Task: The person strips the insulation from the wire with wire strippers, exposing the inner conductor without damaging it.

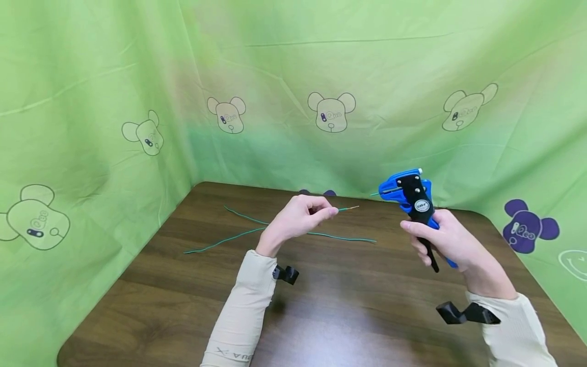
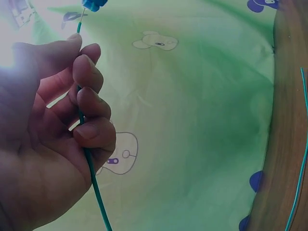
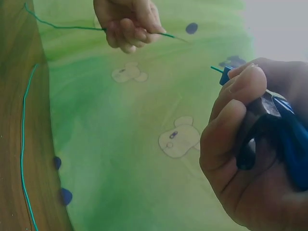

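Note:
My left hand [image 1: 300, 216] pinches a green wire [image 2: 98, 197] between thumb and fingers, near an end where bare metal strands [image 1: 353, 207] show. The rest of this wire runs back through the palm and out to the left. In my right hand [image 1: 449, 242] I grip the handles of a blue and black wire stripper [image 1: 415, 196], held upright with its head toward the left. A short green piece [image 3: 216, 69] pokes out of the stripper's blue nose. In the head view a gap separates the bare wire tip from the tool.
Another green wire [image 1: 341, 236] lies across the brown wooden table [image 1: 183, 300], its middle hidden behind my left hand and wrist. Green cloth [image 1: 284, 61] printed with bear heads hangs behind and around the table. Black mounts [image 1: 286, 274] sit on both wrists.

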`<state>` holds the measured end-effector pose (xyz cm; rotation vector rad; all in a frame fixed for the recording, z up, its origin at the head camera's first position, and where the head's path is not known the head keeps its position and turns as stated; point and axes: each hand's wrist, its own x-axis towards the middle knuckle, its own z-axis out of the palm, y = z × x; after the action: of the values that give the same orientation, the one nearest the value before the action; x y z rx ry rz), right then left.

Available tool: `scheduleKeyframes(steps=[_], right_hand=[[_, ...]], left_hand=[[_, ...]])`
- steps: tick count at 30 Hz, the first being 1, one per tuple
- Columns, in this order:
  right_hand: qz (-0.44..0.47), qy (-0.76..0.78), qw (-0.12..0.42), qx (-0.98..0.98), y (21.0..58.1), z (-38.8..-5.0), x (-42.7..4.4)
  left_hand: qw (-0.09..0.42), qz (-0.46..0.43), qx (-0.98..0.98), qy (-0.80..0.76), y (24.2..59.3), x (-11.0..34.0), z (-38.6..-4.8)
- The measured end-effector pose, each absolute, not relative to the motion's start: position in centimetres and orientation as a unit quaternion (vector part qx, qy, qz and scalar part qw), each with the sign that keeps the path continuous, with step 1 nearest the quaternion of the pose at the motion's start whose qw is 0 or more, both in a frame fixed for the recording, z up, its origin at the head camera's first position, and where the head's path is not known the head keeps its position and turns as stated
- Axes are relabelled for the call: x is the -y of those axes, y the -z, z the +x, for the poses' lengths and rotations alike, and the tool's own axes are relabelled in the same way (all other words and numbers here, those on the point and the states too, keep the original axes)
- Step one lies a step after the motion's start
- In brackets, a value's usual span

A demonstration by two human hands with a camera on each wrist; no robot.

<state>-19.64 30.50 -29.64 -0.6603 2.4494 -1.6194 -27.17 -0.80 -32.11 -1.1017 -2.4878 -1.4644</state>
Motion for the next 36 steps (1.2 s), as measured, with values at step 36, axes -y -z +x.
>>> scheduleKeyframes(steps=[36], right_hand=[[-0.05, 0.454, 0.109, -0.883, 33.9, -24.7, -34.9]], left_hand=[[-0.08, -0.358, 0.848, 0.382, 36.1, -2.8, -28.2]])
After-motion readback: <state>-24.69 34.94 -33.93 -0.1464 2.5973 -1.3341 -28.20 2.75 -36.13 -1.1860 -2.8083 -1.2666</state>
